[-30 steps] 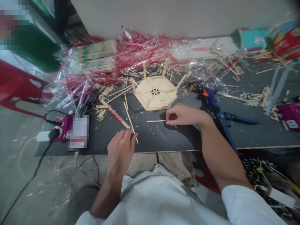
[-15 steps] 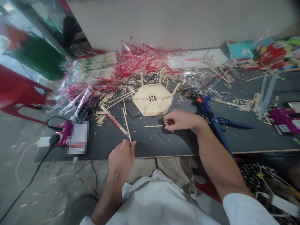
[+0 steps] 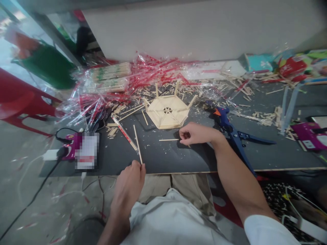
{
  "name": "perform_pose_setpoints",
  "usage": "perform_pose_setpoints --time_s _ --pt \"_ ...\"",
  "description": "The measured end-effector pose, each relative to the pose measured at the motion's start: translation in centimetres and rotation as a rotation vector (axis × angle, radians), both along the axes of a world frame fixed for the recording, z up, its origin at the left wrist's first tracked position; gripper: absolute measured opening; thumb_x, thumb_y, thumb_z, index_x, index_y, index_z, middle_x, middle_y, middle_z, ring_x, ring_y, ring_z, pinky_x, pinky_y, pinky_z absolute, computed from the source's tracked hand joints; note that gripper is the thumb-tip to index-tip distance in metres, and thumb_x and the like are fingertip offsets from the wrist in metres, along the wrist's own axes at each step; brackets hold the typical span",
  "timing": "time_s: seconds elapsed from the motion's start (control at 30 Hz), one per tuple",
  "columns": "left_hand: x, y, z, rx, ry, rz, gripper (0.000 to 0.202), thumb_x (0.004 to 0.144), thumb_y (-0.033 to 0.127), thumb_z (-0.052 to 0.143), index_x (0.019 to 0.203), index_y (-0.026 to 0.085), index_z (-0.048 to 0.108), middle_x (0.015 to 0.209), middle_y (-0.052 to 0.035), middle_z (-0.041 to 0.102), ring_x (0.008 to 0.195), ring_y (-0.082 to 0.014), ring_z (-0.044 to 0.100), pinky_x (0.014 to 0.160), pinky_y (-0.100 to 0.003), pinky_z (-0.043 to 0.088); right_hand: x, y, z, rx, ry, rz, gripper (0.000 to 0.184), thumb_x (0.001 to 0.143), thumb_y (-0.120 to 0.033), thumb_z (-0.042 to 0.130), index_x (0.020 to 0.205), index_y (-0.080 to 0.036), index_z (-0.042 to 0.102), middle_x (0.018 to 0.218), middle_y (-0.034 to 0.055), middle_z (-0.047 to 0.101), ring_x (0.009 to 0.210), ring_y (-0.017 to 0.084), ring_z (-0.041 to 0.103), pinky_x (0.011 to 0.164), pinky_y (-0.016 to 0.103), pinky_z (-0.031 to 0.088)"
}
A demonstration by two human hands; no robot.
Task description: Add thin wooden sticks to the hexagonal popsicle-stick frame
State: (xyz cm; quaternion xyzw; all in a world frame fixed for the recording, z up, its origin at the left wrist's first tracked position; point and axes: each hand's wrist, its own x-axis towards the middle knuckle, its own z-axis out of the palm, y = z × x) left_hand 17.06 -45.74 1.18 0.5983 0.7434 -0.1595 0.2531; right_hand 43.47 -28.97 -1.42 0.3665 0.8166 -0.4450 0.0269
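Moving nearer to you, your left hand [image 3: 126,192] is pinching a wooden stick [image 3: 136,144]; your right hand [image 3: 194,133] is curling beside a thin stick [image 3: 168,140], its grip unclear.

1. Bright, even indoor light is falling across the dark table [image 3: 178,160].
2. The right hand [image 3: 194,133] is casting a soft shadow [image 3: 196,151] just below it.
3. The plastic wrap [image 3: 153,66] is catching small glints along the table's far edge.
4. Wide-lens distortion is bending the wall [image 3: 204,30] toward the corners.
5. A pixelated patch [image 3: 87,151] is obscuring detail near the table's left edge.
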Motion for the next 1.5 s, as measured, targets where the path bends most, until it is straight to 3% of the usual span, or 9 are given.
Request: perform_pose_setpoints --time_s 0.17,0.3,0.53,0.67,0.8,0.93,1.1,1.3,1.5 --pt "-0.5 -0.4 -0.4 0.042 -0.054 -0.057 0.027 0.105 0.027 0.032 0.079 0.026 0.039 0.081 -0.0111 0.074 0.077 -0.0303 0.073 0.059 -0.033 0.025 -0.1 -0.1 0.1 0.004 0.004 0.001 0.015 0.077 -0.029 0.063 0.066 -0.02 0.058 0.062 0.0002 0.065 0.059 0.013 0.057 0.063 0.027 0.04" --pt "-1.1 -2.3 -0.5 0.141 -0.256 -0.039 0.026 0.102 0.032 0.033 0.077 0.028 0.036 0.069 -0.0035 0.066 0.067 -0.0261 0.068 0.06 -0.033 0.031 0.0 0.0 0.0 0.01 0.051 0.016 0.017 0.078 -0.03 0.061 0.066 -0.02 0.056 0.06 -0.0014 0.061 0.057 0.012 0.052 0.061 0.026 0.038" --pt "-0.2 -4.4 2.1 0.194 -0.539 -0.083 0.025 0.101 0.036 0.027 0.081 0.027 0.04 0.065 0.0001 0.057 0.058 -0.0187 0.058 0.059 -0.031 0.035 0.0 -0.2 -0.2 -0.074 0.212 0.051 0.027 0.083 -0.037 0.066 0.067 -0.019 0.055 0.059 -0.0049 0.053 0.056 0.008 0.044 0.056 0.023 0.036" --pt "1.5 -1.7 2.3 0.148 -0.61 -0.155 0.022 0.102 0.035 0.024 0.086 0.027 0.037 0.06 0.0023 0.053 0.052 -0.0184 0.053 0.054 -0.031 0.027 0.2 -0.4 -0.2 -0.238 0.35 -0.025 0.036 0.086 -0.048 0.074 0.074 -0.017 0.059 0.061 -0.0035 0.058 0.055 0.008 0.051 0.054 0.021 0.04" --pt "3.4 2.5 1.8 0.202 -0.579 -0.367 0.013 0.104 0.029 0.03 0.094 0.025 0.038 0.063 0.0013 0.057 0.054 -0.0188 0.059 0.053 -0.03 0.023 0.5 -0.5 -0.6 -0.369 0.608 -0.104 0.038 0.09 -0.052 0.073 0.089 -0.015 0.066 0.071 0.0024 0.07 0.052 0.008 0.055 0.051 0.02 0.044" --pt "5.3 6.0 1.5 0.229 -0.466 -0.614 0.01 0.105 0.028 0.035 0.101 0.021 0.041 0.069 -0.0039 0.066 0.061 -0.0227 0.068 0.052 -0.027 0.034 0.6 -0.3 -1.2 -0.355 0.835 -0.145 0.041 0.083 -0.052 0.082 0.093 -0.015 0.068 0.072 0.0009 0.07 0.05 0.006 0.054 0.047 0.018 0.042" --pt "6.7 8.5 1.6 0.26 -0.336 -0.813 0.026 0.109 0.031 0.029 0.113 0.013 0.048 0.08 -0.0128 0.071 0.071 -0.0293 0.073 0.06 -0.033 0.05 0.7 -0.5 -1.3 -0.308 0.874 -0.26 0.037 0.084 -0.05 0.081 0.084 -0.016 0.067 0.065 -0.0013 0.063 0.05 0.007 0.054 0.044 0.018 0.039" --pt "4.6 11.3 0.7 0.382 -0.293 -0.783 0.03 0.109 0.042 0.042 0.111 0.017 0.059 0.092 -0.0079 0.076 0.079 -0.0224 0.074 0.064 -0.027 0.045 0.7 -0.5 -0.9 -0.178 0.967 -0.288 0.028 0.086 -0.044 0.081 0.084 -0.017 0.072 0.068 -0.0016 0.063 0.051 0.005 0.051 0.045 0.018 0.039" --pt "1.2 13.3 -2.9 0.794 -0.428 -0.705 0.046 0.109 0.045 0.039 0.082 0.017 0.064 0.066 -0.0021 0.069 0.057 -0.0117 0.06 0.056 -0.024 0.033 1.6 -0.7 0.1 -0.209 0.856 -0.169 0.027 0.092 -0.044 0.074 0.088 -0.017 0.075 0.076 0.0045 0.074 0.059 0.01 0.061 0.049 0.02 0.046"
